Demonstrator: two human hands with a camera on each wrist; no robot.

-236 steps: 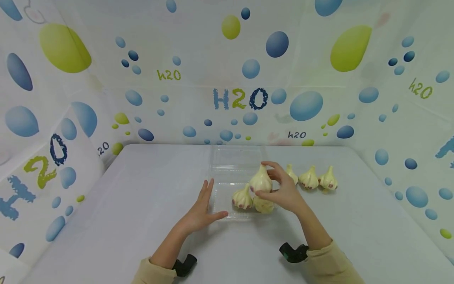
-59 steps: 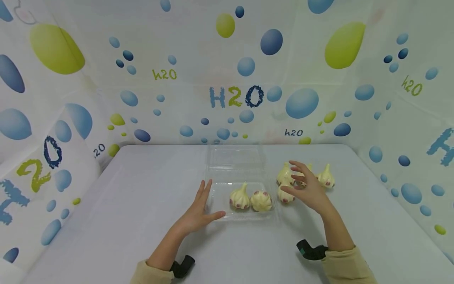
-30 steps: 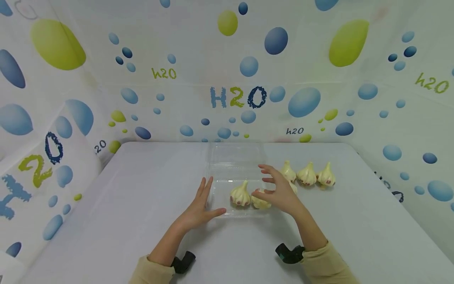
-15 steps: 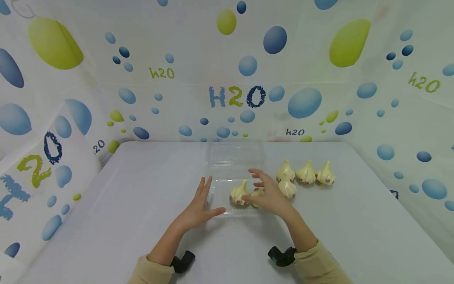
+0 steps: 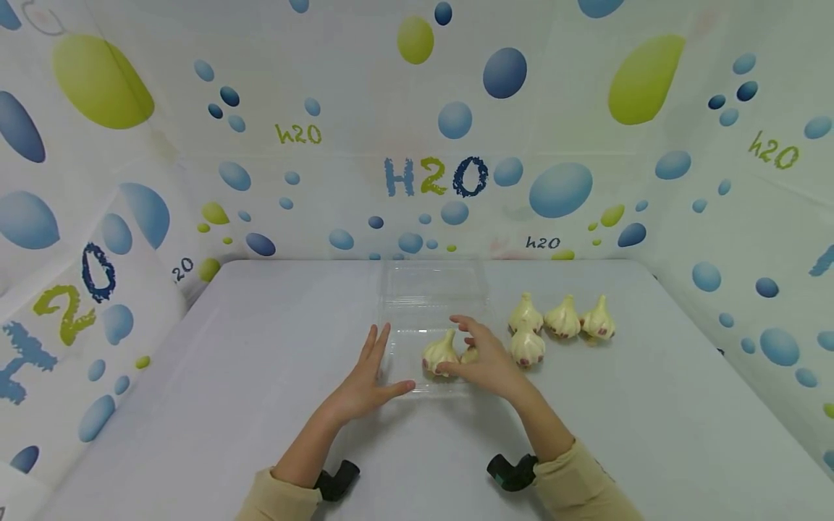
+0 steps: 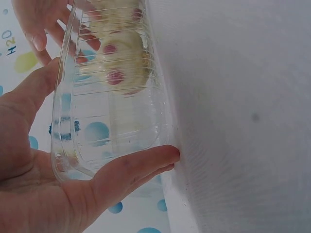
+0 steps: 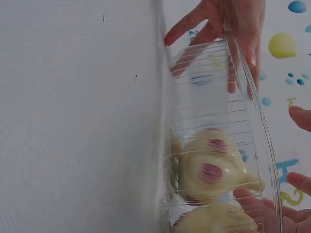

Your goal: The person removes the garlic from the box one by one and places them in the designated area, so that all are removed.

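A clear plastic clamshell container [image 5: 405, 369] lies with its lid [image 5: 433, 284] folded back. In it sit two garlic bulbs: the left garlic bulb [image 5: 438, 354] stands with its stem up, while the right garlic bulb [image 5: 468, 355] is mostly hidden behind my right hand [image 5: 487, 363]. That hand reaches over the container from the right, fingers spread, thumb tip overlapping the left bulb in the head view. My left hand [image 5: 362, 385] rests at the container's left end, thumb along the front edge; the left wrist view shows its thumb [image 6: 138, 167] and palm against the clear wall.
To the right of the container, three garlic bulbs [image 5: 563, 318] stand in a row, and another garlic bulb [image 5: 527, 349] sits in front of the leftmost one. A white table [image 5: 293, 311] spreads around, backed by a patterned curtain [image 5: 365, 94].
The right hand held a garlic bulb over the container; that bulb now sits outside, right. The hand has since come back left from the row to the bulbs inside. Left hand stays put.
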